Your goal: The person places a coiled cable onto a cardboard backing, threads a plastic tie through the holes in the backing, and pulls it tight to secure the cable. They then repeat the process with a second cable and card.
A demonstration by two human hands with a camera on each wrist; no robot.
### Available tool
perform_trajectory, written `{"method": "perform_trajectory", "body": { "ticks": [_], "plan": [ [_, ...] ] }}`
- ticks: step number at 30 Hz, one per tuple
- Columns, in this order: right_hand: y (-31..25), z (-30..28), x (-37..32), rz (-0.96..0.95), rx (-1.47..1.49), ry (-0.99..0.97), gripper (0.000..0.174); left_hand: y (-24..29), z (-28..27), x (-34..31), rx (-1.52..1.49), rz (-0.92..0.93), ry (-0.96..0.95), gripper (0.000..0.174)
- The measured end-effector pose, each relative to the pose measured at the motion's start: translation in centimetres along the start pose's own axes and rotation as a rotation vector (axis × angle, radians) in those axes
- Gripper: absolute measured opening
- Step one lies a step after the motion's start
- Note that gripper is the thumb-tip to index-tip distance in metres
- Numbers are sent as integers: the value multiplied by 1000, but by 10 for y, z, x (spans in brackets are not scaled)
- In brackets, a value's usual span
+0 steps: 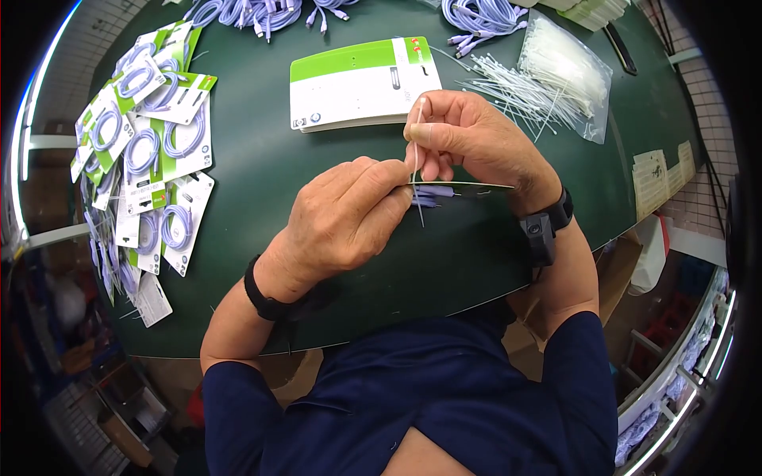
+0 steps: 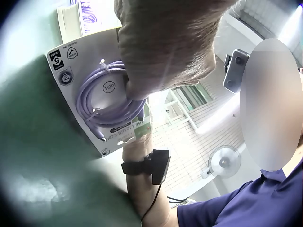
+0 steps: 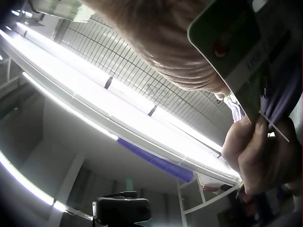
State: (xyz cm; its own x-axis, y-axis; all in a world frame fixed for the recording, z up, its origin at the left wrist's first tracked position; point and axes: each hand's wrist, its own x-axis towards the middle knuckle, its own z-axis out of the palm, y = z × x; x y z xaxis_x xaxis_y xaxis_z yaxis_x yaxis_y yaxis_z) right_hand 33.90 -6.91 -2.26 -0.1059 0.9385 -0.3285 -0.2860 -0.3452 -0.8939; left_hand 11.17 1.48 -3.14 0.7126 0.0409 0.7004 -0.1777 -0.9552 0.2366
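My left hand grips a white and green packaging card, which stands nearly edge-on in the head view. A coiled purple USB cable lies against the card's face, and small white ties show on it in the left wrist view. Between thumb and fingers, my right hand pinches a thin white cable tie above the card's edge. The tie's tail sticks out on the cable side, beside the left fingertips. My left hand hides part of the coil.
Just beyond my hands lies a stack of cards. Loose cable ties and a bag of ties lie at the back right. Carded cables are heaped at the left. Bundles of purple cable line the far side.
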Motion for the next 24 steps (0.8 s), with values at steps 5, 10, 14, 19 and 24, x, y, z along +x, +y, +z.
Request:
{"method": "perform_trajectory", "body": {
  "ticks": [5, 10, 14, 19, 24],
  "plan": [
    [9, -8, 4, -133, -307, -138, 11, -6, 0, 1, 39, 39, -4, 14],
    [4, -2, 0, -56, -172, -117, 12, -5, -2, 2, 25, 52, -20, 19],
    [2, 0, -1, -10, -129, -58, 13, -3, -4, 2, 24, 53, -36, 20],
    [7, 2, 1, -82, -67, -116, 15, -5, -1, 1, 18, 69, -5, 18],
    [17, 7, 8, -86, 129, -223, 19, -3, 2, 0, -21, 77, 16, 17]
  ]
}}
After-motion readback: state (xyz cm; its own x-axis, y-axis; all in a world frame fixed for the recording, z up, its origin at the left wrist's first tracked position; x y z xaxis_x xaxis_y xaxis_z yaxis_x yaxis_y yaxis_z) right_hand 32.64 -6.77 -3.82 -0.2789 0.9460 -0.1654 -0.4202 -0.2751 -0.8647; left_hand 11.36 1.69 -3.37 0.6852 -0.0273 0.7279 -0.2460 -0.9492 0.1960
